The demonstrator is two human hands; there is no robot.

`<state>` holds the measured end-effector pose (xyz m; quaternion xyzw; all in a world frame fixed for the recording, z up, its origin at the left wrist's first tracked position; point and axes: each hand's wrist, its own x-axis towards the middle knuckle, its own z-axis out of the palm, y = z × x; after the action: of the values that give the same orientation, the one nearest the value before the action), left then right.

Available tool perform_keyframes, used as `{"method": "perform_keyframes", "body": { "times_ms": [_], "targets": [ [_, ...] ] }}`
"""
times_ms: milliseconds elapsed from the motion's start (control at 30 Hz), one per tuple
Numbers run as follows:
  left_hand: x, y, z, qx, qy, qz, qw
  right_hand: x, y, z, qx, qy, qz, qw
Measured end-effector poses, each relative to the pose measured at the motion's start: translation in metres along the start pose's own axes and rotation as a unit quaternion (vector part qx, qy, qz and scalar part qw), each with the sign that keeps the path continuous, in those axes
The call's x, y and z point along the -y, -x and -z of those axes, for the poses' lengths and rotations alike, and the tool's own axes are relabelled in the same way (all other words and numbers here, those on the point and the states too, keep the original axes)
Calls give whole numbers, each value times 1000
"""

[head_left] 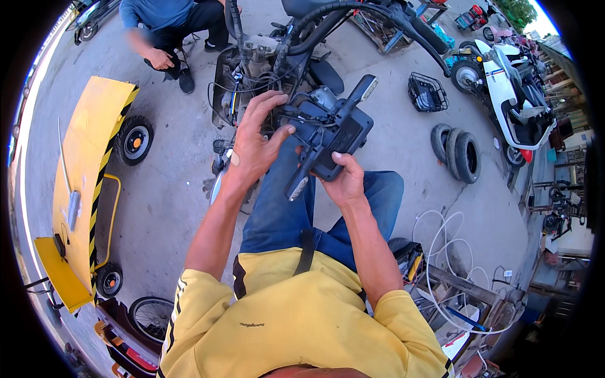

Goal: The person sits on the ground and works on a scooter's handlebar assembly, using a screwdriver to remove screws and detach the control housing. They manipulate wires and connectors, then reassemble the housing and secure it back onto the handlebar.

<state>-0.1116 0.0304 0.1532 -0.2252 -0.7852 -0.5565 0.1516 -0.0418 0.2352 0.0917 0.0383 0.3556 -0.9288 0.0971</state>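
Observation:
Above my knees is a black plastic scooter lamp unit, a boxy housing with a clear-tipped signal lamp at each end. My right hand is closed on its lower edge, with the thumb on top. Black wires run from the unit's left side. Close to these wires, my left hand has its fingers stretched out and thumb apart; whether the fingertips touch a wire I cannot tell. Beyond is the stripped front of a scooter, with exposed cables and a handlebar.
At upper left a person sits near a yellow panel cart with black wheels. Loose tires, a black basket and a white scooter are on the right. A white hose coils over clutter at lower right.

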Motion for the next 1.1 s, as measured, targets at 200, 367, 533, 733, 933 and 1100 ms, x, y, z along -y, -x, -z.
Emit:
{"method": "perform_keyframes", "body": {
  "times_ms": [200,367,533,733,933,1100],
  "targets": [
    [16,19,-10,-46,61,76,994,-1,-1,3,9,-34,-3,999],
    [27,32,-19,-47,189,159,968,-2,0,0,5,-54,-3,999],
    [25,39,-26,-54,287,221,930,-8,-2,7,-4,-70,-12,997],
    [23,45,-34,-55,328,229,915,-13,-4,11,-27,-111,-29,993],
    [14,59,-52,-13,316,268,910,-26,-10,29,-49,-152,-42,986],
    [17,62,-59,37,252,298,920,-28,-14,30,-54,-137,-34,988]
  ]
}}
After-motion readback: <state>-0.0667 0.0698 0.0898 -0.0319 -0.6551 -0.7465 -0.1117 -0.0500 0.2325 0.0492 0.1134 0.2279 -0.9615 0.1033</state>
